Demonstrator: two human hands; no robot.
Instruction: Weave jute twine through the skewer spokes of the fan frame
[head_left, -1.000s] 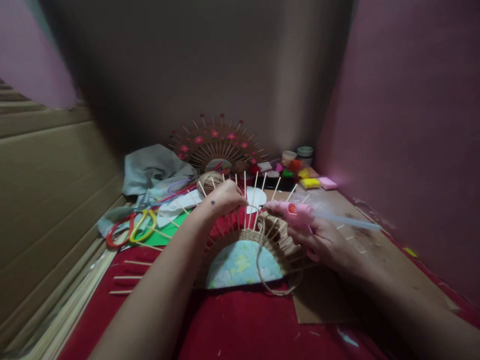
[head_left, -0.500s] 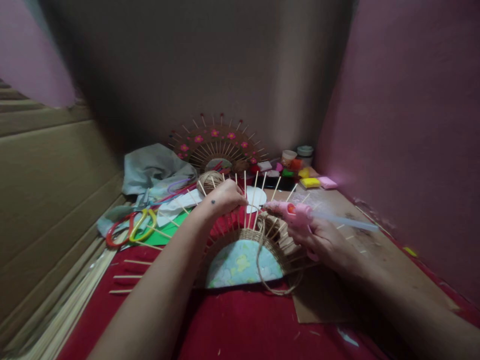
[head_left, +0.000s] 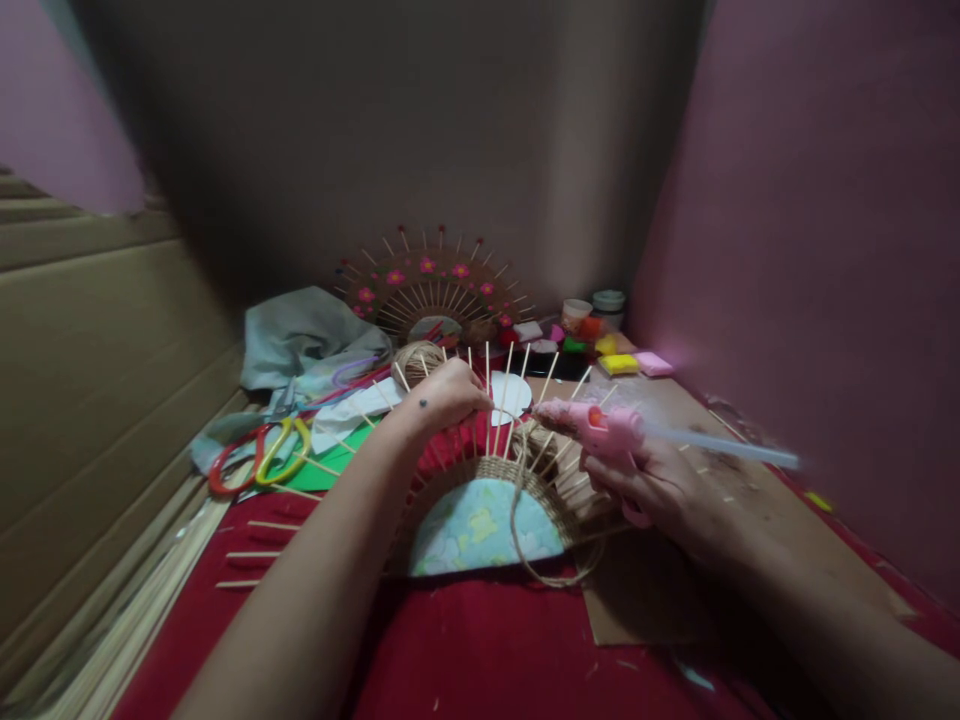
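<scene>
Left hand (head_left: 454,392) pinching twine (head_left: 510,411), grip's hard to make out; its forearm (head_left: 322,530) blocks part of the stick fan (head_left: 484,525) just below. Right hand (head_left: 660,485) wrapped round a glue gun (head_left: 616,435), cardboard (head_left: 622,605) underneath.

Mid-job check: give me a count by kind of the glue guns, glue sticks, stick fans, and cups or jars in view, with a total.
Pink glue gun, in the right hand: 1
Glue stick: 1
Blue-centred fan and flowered fan: 2
Cup and jar: 2
Total: 6
</scene>
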